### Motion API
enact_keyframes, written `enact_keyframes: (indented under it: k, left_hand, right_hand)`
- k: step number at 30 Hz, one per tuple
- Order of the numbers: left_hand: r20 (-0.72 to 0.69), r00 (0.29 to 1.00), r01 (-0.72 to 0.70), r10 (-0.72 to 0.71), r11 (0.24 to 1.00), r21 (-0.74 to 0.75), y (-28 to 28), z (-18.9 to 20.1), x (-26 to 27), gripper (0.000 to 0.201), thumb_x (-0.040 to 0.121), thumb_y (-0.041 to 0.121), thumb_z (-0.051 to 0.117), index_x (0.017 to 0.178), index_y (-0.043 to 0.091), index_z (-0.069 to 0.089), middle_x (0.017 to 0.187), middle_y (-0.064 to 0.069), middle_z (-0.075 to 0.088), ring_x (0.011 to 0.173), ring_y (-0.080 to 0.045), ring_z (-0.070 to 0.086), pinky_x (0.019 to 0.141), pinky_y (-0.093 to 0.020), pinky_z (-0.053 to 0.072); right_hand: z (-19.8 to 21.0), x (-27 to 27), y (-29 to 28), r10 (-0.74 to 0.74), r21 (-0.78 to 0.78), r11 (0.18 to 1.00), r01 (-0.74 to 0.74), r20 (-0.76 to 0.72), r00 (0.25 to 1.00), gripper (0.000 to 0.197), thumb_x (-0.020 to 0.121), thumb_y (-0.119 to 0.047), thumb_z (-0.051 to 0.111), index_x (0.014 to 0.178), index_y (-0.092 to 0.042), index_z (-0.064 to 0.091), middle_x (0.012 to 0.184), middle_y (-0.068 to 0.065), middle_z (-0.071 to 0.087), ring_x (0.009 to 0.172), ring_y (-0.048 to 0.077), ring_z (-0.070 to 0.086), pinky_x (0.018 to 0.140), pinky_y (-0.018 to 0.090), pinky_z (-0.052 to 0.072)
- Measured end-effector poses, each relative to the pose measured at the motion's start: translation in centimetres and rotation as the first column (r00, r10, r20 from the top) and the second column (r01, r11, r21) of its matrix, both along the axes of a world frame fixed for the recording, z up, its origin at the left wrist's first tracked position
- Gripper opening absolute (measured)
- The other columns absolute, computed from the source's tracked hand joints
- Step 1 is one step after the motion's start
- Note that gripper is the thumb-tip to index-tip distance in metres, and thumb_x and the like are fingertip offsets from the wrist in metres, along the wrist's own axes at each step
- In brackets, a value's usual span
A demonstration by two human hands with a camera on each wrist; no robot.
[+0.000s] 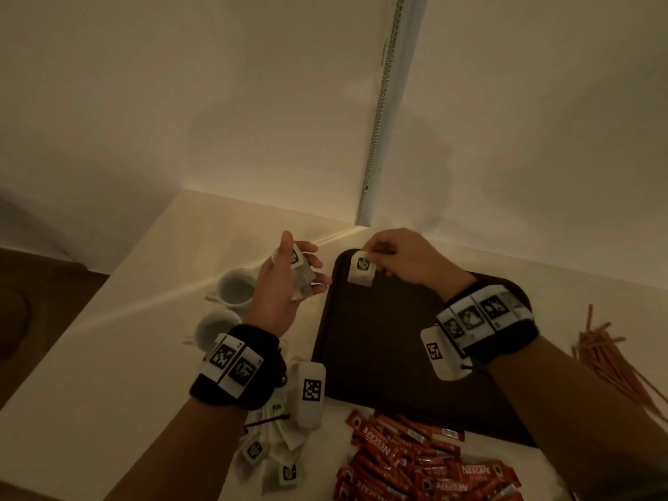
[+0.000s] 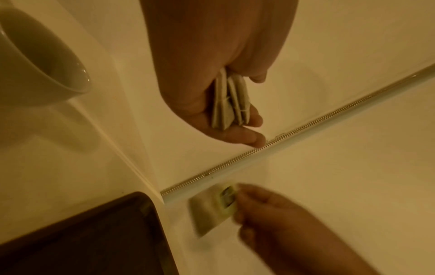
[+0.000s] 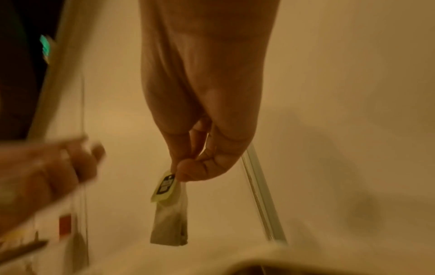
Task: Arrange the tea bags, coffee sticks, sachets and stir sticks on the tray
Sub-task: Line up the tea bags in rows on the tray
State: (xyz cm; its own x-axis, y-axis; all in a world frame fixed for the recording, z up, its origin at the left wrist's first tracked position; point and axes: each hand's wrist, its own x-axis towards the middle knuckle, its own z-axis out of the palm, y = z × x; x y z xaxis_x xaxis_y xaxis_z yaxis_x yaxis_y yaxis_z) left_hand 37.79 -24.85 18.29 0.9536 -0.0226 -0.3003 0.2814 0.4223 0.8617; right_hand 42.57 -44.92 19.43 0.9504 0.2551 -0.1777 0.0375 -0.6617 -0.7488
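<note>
A dark brown tray (image 1: 383, 341) lies on the white table. My right hand (image 1: 394, 260) pinches one tea bag (image 1: 361, 271) by its tag and holds it over the tray's far left corner; in the right wrist view the tea bag (image 3: 170, 219) hangs from thumb and fingertips. My left hand (image 1: 289, 280), left of the tray, grips a small bundle of tea bags (image 1: 302, 273), seen edge-on as tea bags (image 2: 231, 101) in the left wrist view. More tea bags (image 1: 269, 453) lie near the front edge, beside red coffee sticks (image 1: 415, 461). Stir sticks (image 1: 607, 359) lie right of the tray.
Two white cups (image 1: 236, 287) stand left of the tray, close to my left hand. The walls meet in a corner with a metal strip (image 1: 379, 113) just behind the table.
</note>
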Motion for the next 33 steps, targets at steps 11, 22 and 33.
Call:
enact_keyframes:
  k: [11,22,33]
  left_hand:
    - [-0.071,0.997,0.023,-0.029,0.997,-0.078,1.9,-0.1,2.5,0.062,0.098,0.055,0.021,0.084,0.009,0.06,0.065,-0.005,0.065,0.053,-0.021,0.063,0.054,-0.024,0.054]
    - [-0.096,0.995,0.024,-0.03,0.998,-0.059,2.0,-2.1,3.2,0.069,0.096,0.059,0.013,0.084,0.01,0.059,0.067,-0.008,0.065,0.054,-0.023,0.063,0.054,-0.024,0.053]
    - [-0.134,0.973,0.181,-0.187,0.982,-0.055,0.4,-1.7,4.5,0.073,0.096,0.058,0.002,0.083,0.009,0.055,0.06,-0.007,0.067,0.047,-0.022,0.063,0.043,-0.019,0.046]
  right_hand:
    - [-12.2,7.2,0.8,-0.135,-0.192,0.973,0.13,-0.014,0.991,0.016,0.087,-0.013,0.063,0.099,-0.002,0.068,0.105,0.013,0.067,0.096,0.022,0.061,0.08,0.023,0.044]
    - [-14.6,11.4,0.2,-0.289,-0.15,0.945,0.29,0.03,0.957,0.018,0.087,-0.016,0.066,0.098,-0.003,0.07,0.103,0.012,0.069,0.094,0.025,0.064,0.087,0.03,0.05]
    - [-8.3,9.8,1.4,-0.219,0.122,0.971,0.204,0.127,0.967,0.02,0.093,-0.023,0.057,0.108,-0.013,0.067,0.106,0.001,0.066,0.086,0.007,0.057,0.074,0.01,0.042]
